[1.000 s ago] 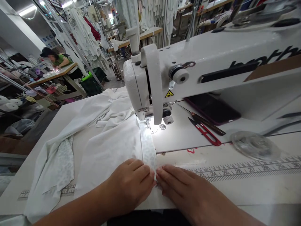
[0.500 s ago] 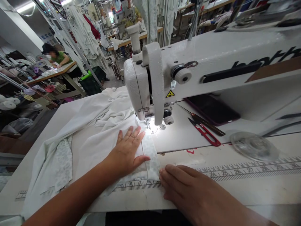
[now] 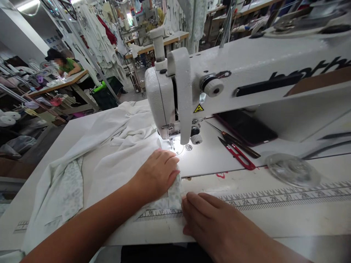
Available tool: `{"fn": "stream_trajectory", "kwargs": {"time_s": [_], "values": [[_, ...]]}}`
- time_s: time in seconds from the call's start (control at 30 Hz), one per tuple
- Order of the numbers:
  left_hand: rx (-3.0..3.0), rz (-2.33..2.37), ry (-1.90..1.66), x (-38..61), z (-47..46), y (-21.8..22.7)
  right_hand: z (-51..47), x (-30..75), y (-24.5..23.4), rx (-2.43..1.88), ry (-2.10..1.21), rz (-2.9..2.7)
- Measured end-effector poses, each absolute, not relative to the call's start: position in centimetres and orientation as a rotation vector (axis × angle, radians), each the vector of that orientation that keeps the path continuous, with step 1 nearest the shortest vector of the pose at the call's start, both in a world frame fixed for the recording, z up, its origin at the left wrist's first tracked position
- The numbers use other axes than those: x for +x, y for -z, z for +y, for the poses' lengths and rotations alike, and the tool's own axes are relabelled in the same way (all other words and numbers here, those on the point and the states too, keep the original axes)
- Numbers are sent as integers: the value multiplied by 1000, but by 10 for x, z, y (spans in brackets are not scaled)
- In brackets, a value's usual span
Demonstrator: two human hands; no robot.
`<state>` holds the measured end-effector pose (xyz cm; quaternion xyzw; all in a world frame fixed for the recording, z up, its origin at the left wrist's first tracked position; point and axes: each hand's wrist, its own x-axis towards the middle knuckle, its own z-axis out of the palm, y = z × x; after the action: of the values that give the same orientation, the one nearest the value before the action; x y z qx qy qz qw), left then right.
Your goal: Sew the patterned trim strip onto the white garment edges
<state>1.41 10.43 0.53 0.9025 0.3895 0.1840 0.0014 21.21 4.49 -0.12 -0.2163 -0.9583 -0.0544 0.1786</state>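
Here we are in a crowded garment workshop, pale garments hanging all around and a co-worker (image 3: 67,67) bent over a far table. Closer in, a white industrial sewing machine (image 3: 219,87) stands on a white sewing table (image 3: 274,223), with a ruler scale (image 3: 285,199) printed along its near side. A white garment (image 3: 120,160) lies there in loose folds, running up to the presser foot (image 3: 172,143), with a pale patterned strip (image 3: 175,191) at its near end. Now the left hand (image 3: 156,175): its spread fingers have just drawn in, curving over the cloth and pressing it down. The thumb is hidden, so no telling whether it pinches anything. The right hand (image 3: 211,219) lies open and flat, fingertips against the strip's edge, holding nothing. Off to the right, red thread snips (image 3: 236,155) lie near a dark phone (image 3: 244,128).
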Motion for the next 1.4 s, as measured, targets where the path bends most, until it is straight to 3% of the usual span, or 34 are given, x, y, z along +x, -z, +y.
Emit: {"fn": "stream_trajectory", "kwargs": {"time_s": [0.5,1.4], "values": [[2861,1300,-772,18,104,13,48,227,10,-650,195,-2708],[2943,1219,-585,-10,158,9,88,214,7,-650,82,-2715]]}}
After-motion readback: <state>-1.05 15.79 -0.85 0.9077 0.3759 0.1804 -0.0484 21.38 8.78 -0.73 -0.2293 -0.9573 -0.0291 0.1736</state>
